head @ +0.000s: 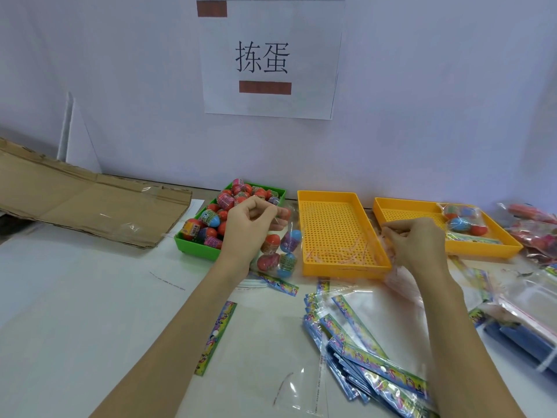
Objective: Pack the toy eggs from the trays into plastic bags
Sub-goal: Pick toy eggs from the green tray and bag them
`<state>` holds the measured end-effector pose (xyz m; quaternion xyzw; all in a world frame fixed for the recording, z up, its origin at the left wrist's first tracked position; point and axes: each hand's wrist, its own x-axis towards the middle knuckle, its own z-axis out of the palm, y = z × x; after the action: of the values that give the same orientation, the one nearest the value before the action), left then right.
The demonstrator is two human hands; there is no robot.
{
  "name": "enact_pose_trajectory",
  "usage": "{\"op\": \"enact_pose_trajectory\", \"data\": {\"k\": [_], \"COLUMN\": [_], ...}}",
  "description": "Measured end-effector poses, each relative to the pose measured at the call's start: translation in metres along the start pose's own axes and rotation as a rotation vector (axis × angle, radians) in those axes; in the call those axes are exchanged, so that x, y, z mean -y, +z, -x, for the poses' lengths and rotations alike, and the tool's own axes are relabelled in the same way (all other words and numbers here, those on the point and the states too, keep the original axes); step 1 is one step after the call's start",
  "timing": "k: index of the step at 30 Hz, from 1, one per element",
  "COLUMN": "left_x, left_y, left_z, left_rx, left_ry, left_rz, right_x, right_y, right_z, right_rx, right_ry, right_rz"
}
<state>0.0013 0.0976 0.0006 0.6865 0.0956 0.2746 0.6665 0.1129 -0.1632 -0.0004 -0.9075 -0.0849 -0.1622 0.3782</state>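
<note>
A green tray [196, 245] at centre left holds several red and blue toy eggs [211, 218]. My left hand [250, 224] pinches the top of a clear plastic bag [278, 251] that holds several eggs, hanging between the green tray and a yellow tray [340, 268]. My right hand [416, 239] pinches something thin and clear over that yellow tray's right edge; what it is, I cannot tell. A second yellow tray [479, 245] at the right holds a filled bag of eggs [464, 221].
Several empty bags with colourful header strips [361, 345] lie fanned out at the front right. One loose strip [215, 336] lies front centre. Flattened cardboard [84, 203] lies at the left. More filled bags [533, 227] pile up at the far right. A paper sign [268, 58] hangs on the wall.
</note>
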Motion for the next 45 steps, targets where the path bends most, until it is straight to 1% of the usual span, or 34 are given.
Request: {"op": "enact_pose_trajectory", "data": {"k": [2,4,5,6,9,11,12,14,17,19,23,25,29,30,31,33,35,37,39,40,42,43,45], "left_x": [0.000,0.001,0.001,0.001,0.001,0.001,0.001,0.000,0.000,-0.001,-0.003,-0.004,-0.005,-0.005,-0.005,-0.006,-0.007,-0.008,-0.010,-0.011,-0.013,-0.014,-0.016], "left_y": [0.001,0.002,0.002,0.003,0.003,0.003,0.003,0.003,0.003,0.003,0.004,0.005,0.004,0.004,0.004,0.004,0.005,0.007,0.008,0.009,0.010,0.011,0.011], "left_z": [0.000,0.001,0.000,0.000,0.000,0.000,0.000,0.001,0.001,0.002,0.004,0.004,0.004,0.004,0.004,0.005,0.006,0.007,0.008,0.008,0.009,0.010,0.011], "left_rx": [0.019,0.035,0.039,0.041,0.046,0.052,0.056,0.058,0.059,0.064,0.066,0.068,0.074,0.076,0.079,0.085,0.091,0.094,0.102,0.108,0.118,0.118,0.108], "left_ry": [0.001,0.008,0.013,0.017,0.020,0.016,0.013,0.008,0.003,0.001,-0.003,-0.004,-0.004,-0.005,-0.006,-0.009,-0.013,-0.020,-0.036,-0.044,-0.064,-0.071,-0.064], "left_rz": [-0.020,-0.034,-0.041,-0.049,-0.065,-0.070,-0.072,-0.072,-0.069,-0.072,-0.068,-0.067,-0.063,-0.064,-0.065,-0.056,-0.033,0.009,0.080,0.108,0.148,0.169,0.193], "right_x": [-0.004,-0.006,-0.005,-0.004,0.006,0.012,0.014,0.014,0.007,0.003,-0.005,-0.007,-0.009,-0.008,-0.009,-0.007,0.001,0.013,0.028,0.035,0.048,0.051,0.055], "right_y": [-0.004,-0.008,-0.010,-0.011,-0.012,-0.011,-0.009,-0.004,0.002,0.000,-0.007,-0.011,-0.014,-0.015,-0.017,-0.021,-0.024,-0.021,-0.016,-0.011,-0.002,0.003,0.009], "right_z": [-0.001,-0.001,-0.001,0.000,0.003,0.003,0.003,0.003,0.004,0.003,0.000,-0.001,-0.003,-0.004,-0.005,-0.007,-0.005,-0.002,0.003,0.006,0.012,0.015,0.019], "right_rx": [-0.016,-0.065,-0.061,-0.024,0.213,0.283,0.277,0.213,0.112,0.117,0.088,0.125,0.251,0.241,0.194,0.033,-0.103,-0.150,-0.110,-0.049,0.133,0.205,0.270], "right_ry": [0.024,0.072,0.083,0.073,0.010,-0.039,-0.063,-0.089,-0.079,-0.030,0.012,0.041,0.100,0.101,0.097,0.062,-0.001,-0.082,-0.166,-0.193,-0.227,-0.260,-0.336], "right_rz": [0.031,0.019,0.002,-0.054,-0.367,-0.420,-0.400,-0.304,-0.038,0.006,-0.004,0.022,0.114,0.145,0.161,0.142,0.037,-0.064,-0.108,-0.171,-0.296,-0.290,-0.130]}}
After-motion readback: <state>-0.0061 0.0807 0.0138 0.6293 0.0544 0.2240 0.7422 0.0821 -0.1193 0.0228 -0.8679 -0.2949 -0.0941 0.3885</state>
